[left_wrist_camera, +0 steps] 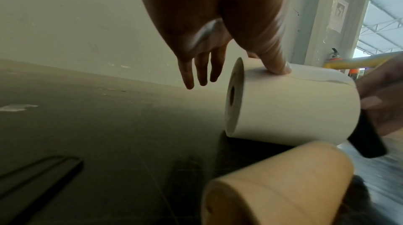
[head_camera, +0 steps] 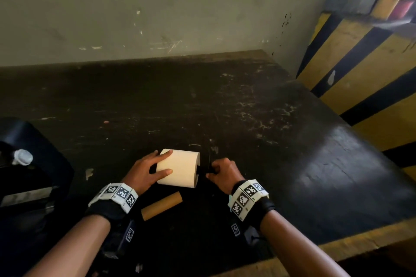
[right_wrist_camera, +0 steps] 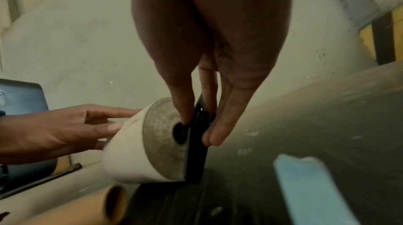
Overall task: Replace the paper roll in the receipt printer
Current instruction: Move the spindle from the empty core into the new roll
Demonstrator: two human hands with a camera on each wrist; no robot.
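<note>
Empty core [head_camera: 161,205] out. My left hand [head_camera: 141,173] flat on paper roll [head_camera: 180,168], right hand [head_camera: 224,174] pinching black spindle [right_wrist_camera: 196,151] in. Install pending.

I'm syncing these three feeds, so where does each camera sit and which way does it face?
Head: worn on the head, looking forward and down at the table; both forearms, left hand and right hand show.
Left wrist: looks along the left hand's palm to its thumb on the paper roll.
Right wrist: looks along the right hand pinching the black holder at the roll's end.
Shared: all show the paper roll and cardboard tube.
</note>
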